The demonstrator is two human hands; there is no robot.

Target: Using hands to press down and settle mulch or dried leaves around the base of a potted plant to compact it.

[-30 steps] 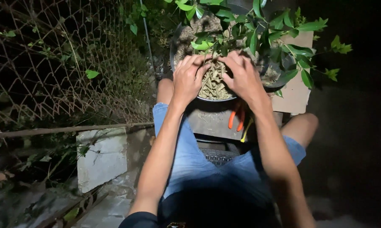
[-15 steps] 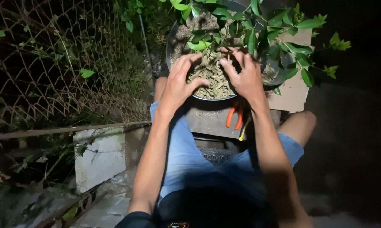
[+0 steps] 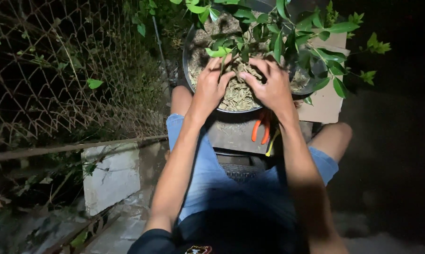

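I see my left hand (image 3: 211, 84) and right hand (image 3: 269, 87) lying palm-down on the coarse, dry, tan mulch (image 3: 238, 96) that fills a round dark pot (image 3: 189, 70). Fingers are spread and slightly curled, pressing into the crumbly flakes at the base of a glossy green-leaved plant (image 3: 278, 28); neither hand grips anything I can make out. The pot sits on a rough grey slab between my knees, with orange-handled pliers (image 3: 259, 129) lying just below the rim. Rusty chain-link fence (image 3: 57, 80) stands to the left. Compared with half a second ago, both hands have drawn closer together toward the stem.
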